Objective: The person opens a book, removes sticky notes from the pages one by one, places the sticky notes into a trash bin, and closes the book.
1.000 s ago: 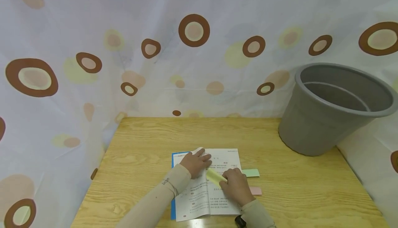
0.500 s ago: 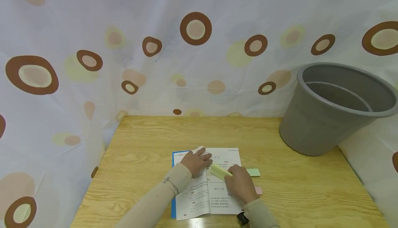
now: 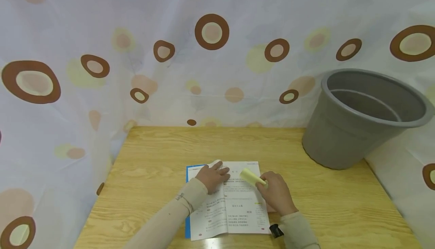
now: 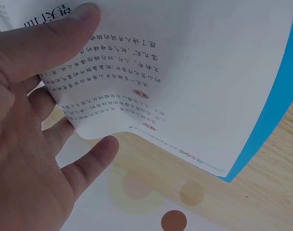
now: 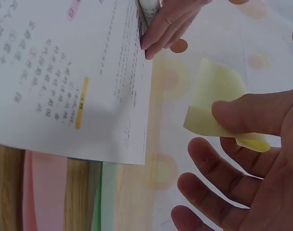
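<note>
An open book (image 3: 238, 220) with printed pages and a blue cover (image 3: 187, 219) lies on the table. My left hand (image 3: 213, 177) presses its upper middle with spread fingers; in the left wrist view the thumb (image 4: 50, 48) lies over a lifted page (image 4: 204, 72). Between thumb and fingers, my right hand (image 3: 276, 192) pinches a pale yellow sticky note (image 3: 250, 176) above the upper right part of the page. In the right wrist view the note (image 5: 216, 91) is slightly curled. A pink tab (image 5: 47, 187) and a green tab (image 5: 108, 187) stick out from the book's edge there.
A large grey bin (image 3: 340, 139) stands at the back right of the wooden table (image 3: 163, 147). Behind it hangs a white curtain (image 3: 190, 71) patterned with brown and yellow spots. A dark band (image 3: 276, 231) shows by the right wrist.
My right hand has moved right and away from the book's centre fold with the yellow sticky note, and it now covers the green tab in the head view. The left hand has stayed in place.
</note>
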`<state>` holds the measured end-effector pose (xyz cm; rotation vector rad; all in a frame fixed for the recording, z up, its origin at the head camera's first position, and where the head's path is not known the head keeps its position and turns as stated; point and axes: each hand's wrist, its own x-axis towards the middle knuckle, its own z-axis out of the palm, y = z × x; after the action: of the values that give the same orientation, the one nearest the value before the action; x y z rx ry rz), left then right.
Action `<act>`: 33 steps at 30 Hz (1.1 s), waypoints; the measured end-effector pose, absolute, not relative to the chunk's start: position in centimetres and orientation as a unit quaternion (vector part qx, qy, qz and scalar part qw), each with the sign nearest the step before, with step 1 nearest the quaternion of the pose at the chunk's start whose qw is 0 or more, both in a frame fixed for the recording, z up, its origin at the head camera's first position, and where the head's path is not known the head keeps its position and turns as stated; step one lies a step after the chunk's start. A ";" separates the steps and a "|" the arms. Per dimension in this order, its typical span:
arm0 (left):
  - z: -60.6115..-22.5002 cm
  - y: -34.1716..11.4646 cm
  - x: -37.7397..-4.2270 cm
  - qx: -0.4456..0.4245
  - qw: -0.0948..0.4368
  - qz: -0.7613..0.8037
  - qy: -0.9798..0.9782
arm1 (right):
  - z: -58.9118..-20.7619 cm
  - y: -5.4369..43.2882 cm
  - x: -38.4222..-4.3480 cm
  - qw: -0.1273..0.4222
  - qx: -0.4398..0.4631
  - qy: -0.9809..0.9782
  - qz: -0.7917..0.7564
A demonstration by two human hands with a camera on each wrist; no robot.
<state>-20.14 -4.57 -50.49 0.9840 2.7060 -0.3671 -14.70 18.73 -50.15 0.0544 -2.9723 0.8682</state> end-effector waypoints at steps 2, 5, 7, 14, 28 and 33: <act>-50.6 -4.5 -20.1 0.336 0.120 -0.122 0.926 | -50.0 18.8 -14.8 0.021 0.015 -0.959 0.284; -50.8 -4.4 -20.1 0.335 0.118 -0.127 0.926 | -49.8 18.8 -14.8 0.017 0.013 -0.957 0.290; -50.9 -4.4 -20.2 0.335 0.117 -0.129 0.926 | -49.7 18.9 -14.9 0.017 0.014 -0.956 0.293; -50.8 -4.4 -20.2 0.337 0.112 -0.133 0.925 | -49.2 19.8 -15.3 0.029 0.010 -0.954 0.299; -50.8 -4.7 -20.1 0.339 0.099 -0.121 0.928 | -42.0 23.7 -15.7 0.132 0.021 -0.946 0.296; -50.8 -4.6 -20.0 0.337 0.102 -0.124 0.928 | -38.1 25.5 -15.4 0.210 0.024 -0.934 0.288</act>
<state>-20.02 -4.55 -50.77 0.9951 2.7392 -0.3648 -15.43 25.54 -38.09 0.0658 -2.5970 0.8002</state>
